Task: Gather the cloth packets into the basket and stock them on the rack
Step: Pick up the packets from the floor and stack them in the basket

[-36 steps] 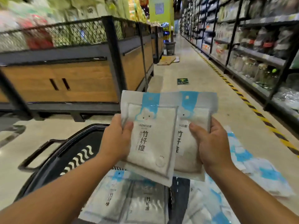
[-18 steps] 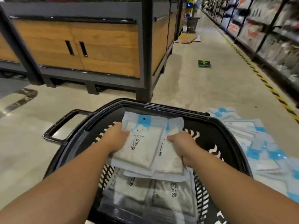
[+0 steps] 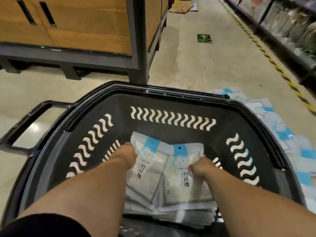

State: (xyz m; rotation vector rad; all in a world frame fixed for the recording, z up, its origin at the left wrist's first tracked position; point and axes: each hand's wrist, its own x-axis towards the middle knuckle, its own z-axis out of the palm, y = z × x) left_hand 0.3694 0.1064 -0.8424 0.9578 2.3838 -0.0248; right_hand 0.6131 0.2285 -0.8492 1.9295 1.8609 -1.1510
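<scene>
Low in the basket (image 3: 171, 93), left hand (image 3: 125, 157) and right hand (image 3: 201, 167) clamp cloth packets (image 3: 153, 182), blue tops pointing away.

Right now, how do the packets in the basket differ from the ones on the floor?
The basket packets lie stacked inside the basket; the floor packets lie scattered beside it. The left hand and right hand grip basket packets; floor packets lie untouched. Shared: white pouches, blue tops.
</scene>
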